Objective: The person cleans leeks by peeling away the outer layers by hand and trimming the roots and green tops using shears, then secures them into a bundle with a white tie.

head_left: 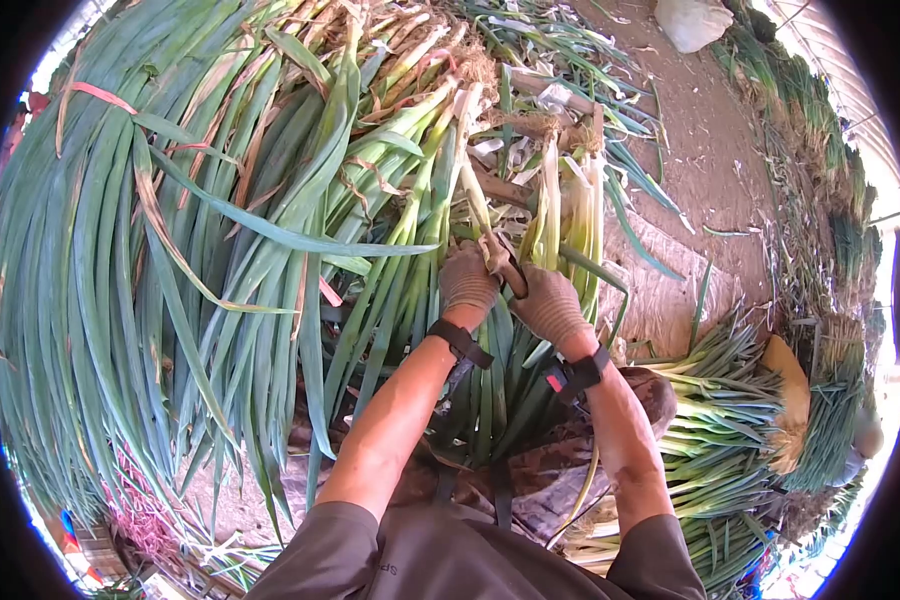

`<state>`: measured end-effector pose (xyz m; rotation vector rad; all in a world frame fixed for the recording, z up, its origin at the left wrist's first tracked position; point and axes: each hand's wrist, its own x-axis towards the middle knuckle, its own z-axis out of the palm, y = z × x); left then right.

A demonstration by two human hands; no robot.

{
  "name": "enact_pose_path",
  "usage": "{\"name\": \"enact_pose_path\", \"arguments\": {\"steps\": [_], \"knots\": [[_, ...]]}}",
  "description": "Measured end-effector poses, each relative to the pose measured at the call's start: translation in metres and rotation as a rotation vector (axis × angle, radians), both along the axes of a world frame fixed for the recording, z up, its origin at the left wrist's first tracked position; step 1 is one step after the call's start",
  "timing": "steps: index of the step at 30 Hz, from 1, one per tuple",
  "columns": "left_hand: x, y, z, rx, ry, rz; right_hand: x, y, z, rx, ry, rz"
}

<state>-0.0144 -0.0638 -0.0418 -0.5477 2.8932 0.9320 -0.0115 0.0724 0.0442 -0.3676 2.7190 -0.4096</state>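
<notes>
My left hand, in a brown knit glove, is closed around a green onion stalk whose pale, brownish lower end points up and away from me. Right beside it, my gloved right hand is curled with its fingertips at a dark, curved strip against the stalk; I cannot tell what it grips. Two trimmed-looking green onions with pale yellow-green stems lie just beyond my right hand. A big heap of long green onions fills the left side, its roots toward the top.
Below the hands are my camouflage-clad legs. Bundles of green onions lie at the right, near a tan piece of material. Pink ties lie at lower left. A dirt floor and a white sack-like lump show at upper right.
</notes>
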Motion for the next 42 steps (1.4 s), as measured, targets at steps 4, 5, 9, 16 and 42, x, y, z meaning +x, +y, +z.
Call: {"name": "enact_pose_path", "arguments": {"steps": [4,5,9,16,42], "knots": [[-0.001,-0.004,0.007,0.019,-0.062,-0.017,-0.023,-0.011,-0.012,-0.026,0.066,-0.035],[0.001,-0.004,0.009,0.045,-0.068,-0.036,-0.029,-0.011,-0.019,-0.049,0.066,-0.019],[0.025,0.014,0.016,0.103,-0.141,-0.157,-0.033,-0.013,-0.007,-0.065,0.068,-0.080],[0.036,0.032,0.023,0.143,-0.164,-0.186,-0.007,0.031,-0.006,-0.214,0.112,-0.230],[0.032,0.044,0.030,0.350,-0.113,-0.459,0.112,0.073,0.039,-0.438,-0.131,-0.522]]}}
